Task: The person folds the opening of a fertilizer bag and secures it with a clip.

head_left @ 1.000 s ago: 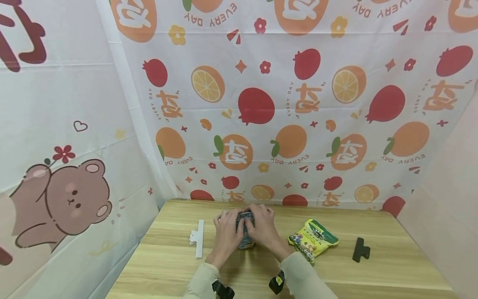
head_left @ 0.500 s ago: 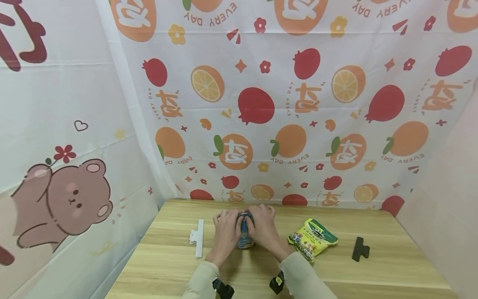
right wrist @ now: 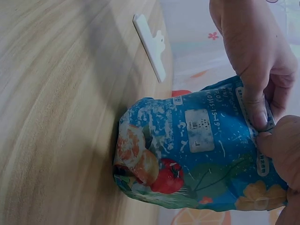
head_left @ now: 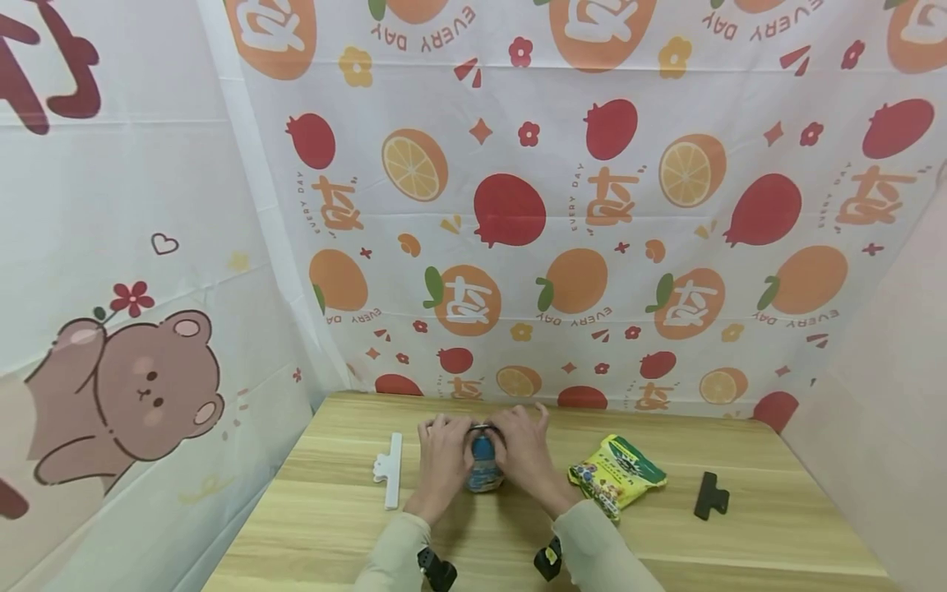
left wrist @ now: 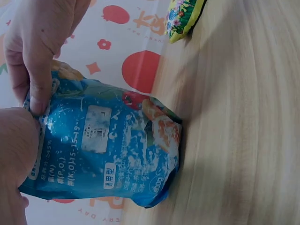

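Observation:
A blue fertilizer bag (head_left: 484,475) stands upright on the wooden table, with fruit pictures and a small white label on its front. My left hand (head_left: 444,456) pinches its top edge on the left side, and my right hand (head_left: 522,444) grips the same edge on the right. In the left wrist view, white print covers the front of the bag (left wrist: 101,140), and both thumbs lie near each other along its top strip. The right wrist view shows tomato artwork low on the bag (right wrist: 197,150). Fingers behind the top edge are mostly hidden.
A white bag clip (head_left: 393,472) lies left of the hands. To the right are a yellow and green packet (head_left: 617,477) and, farther out, a black bag clip (head_left: 712,496). Printed cloth (head_left: 510,345) hangs close behind the table's back edge.
The thumbs have drawn slightly apart and up toward the bag's top, so more of its blue front shows between the hands. Both hands keep hold of the bag.

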The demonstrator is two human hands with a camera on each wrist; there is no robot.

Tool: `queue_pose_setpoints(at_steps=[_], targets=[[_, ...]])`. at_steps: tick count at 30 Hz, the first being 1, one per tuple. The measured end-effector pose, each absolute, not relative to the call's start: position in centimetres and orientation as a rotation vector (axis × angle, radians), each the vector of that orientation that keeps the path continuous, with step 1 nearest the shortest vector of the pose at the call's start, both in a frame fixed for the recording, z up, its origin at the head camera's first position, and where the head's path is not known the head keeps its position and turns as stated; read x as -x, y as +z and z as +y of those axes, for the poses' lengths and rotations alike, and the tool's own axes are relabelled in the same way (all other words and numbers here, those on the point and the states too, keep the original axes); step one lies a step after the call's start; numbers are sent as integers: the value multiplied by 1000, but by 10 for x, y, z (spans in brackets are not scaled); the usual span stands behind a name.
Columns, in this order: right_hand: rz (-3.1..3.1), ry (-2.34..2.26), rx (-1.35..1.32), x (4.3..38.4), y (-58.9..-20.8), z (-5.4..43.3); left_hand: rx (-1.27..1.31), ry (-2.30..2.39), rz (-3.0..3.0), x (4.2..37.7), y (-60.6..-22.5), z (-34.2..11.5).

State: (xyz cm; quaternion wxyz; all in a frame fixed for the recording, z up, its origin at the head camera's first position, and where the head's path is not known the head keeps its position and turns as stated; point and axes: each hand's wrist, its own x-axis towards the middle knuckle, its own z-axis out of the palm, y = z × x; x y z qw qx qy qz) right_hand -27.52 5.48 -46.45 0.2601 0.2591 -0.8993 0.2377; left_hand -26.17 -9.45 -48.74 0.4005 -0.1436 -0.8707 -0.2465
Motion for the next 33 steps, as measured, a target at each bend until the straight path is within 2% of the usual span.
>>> queue_pose_setpoints(at_steps=[17,33], targets=[[-2507,705,-640,279,-459,63,387,-575,-2261,264,-486,-106],[-2469,785,-594,286,-465,73,370,-718,-2351,262,-481,-119]])
